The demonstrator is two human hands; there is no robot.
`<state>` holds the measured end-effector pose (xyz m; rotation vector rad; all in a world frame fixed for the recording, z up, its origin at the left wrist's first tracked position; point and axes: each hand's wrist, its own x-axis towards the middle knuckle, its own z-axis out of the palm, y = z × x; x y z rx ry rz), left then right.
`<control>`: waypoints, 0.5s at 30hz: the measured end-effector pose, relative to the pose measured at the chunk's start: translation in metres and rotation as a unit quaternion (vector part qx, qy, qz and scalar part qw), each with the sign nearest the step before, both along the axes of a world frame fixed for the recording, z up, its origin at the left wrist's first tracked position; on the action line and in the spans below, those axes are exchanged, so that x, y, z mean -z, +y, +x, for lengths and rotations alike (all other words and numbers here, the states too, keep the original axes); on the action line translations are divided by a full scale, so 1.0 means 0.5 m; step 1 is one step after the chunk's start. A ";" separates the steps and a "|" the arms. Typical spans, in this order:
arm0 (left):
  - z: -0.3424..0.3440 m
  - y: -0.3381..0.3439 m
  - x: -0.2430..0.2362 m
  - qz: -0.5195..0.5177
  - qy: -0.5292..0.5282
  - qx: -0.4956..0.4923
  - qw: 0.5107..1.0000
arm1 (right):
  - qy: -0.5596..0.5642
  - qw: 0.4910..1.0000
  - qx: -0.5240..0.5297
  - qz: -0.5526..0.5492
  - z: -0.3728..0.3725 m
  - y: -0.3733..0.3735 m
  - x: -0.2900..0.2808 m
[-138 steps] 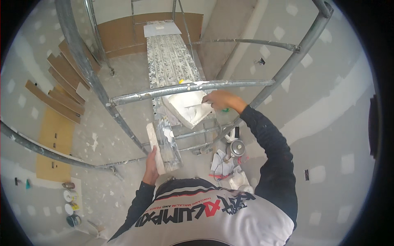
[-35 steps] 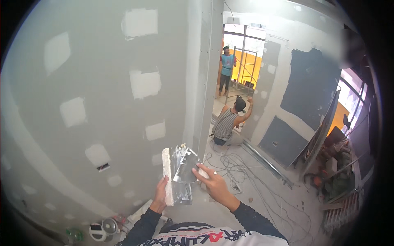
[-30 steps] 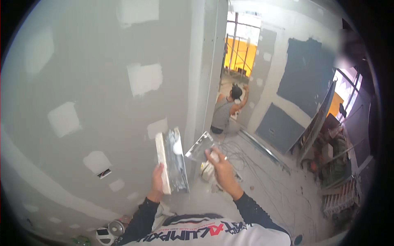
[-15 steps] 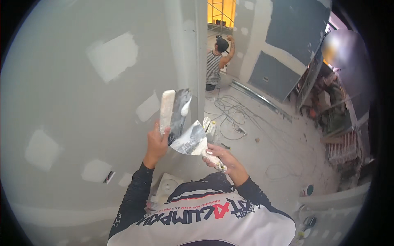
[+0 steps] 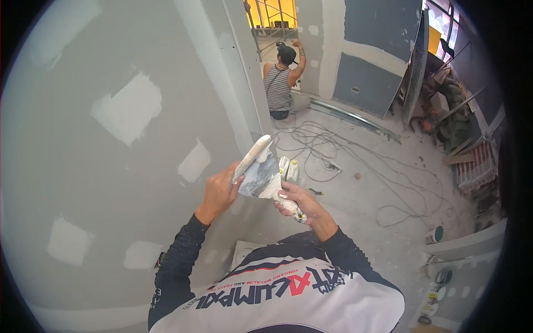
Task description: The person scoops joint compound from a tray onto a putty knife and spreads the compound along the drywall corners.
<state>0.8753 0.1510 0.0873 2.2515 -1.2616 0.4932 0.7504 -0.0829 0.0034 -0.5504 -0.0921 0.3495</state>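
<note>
My left hand (image 5: 218,191) is closed around a trowel (image 5: 254,151) with a long pale handle along its back. That handle now tilts up to the right, and most of its blade is hidden. In my right hand (image 5: 304,204) is a putty knife (image 5: 259,178), its wide grey blade smeared with white compound and its handle crusted. The knife's blade overlaps the trowel close to my left fingers; whether they touch, I cannot tell. A small white lump of compound (image 5: 262,156) shows beside the trowel handle. Left of my hands stands a grey wall (image 5: 127,183) with white patches (image 5: 132,106).
Another person (image 5: 282,83) sits on the floor beyond the wall's end, one arm raised. Cables (image 5: 316,145) and metal channels (image 5: 355,119) lie on the floor. White bottles (image 5: 288,168) stand near the wall end. Piled materials (image 5: 461,127) fill the right side.
The trowel has turned from broad face-on to a tilted, nearly edge-on pose, and the putty knife has moved up and left over it. The view has shifted slightly.
</note>
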 end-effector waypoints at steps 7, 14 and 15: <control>0.007 0.015 0.009 0.013 -0.009 -0.007 1.000 | -0.039 0.998 0.018 -0.040 0.013 0.007 0.014; 0.017 0.107 0.011 -0.151 0.105 -0.136 0.973 | -0.109 0.993 0.037 -0.040 0.040 -0.007 0.080; 0.003 0.134 0.016 -0.204 0.112 -0.148 0.961 | -0.109 0.992 0.060 -0.026 0.035 -0.003 0.065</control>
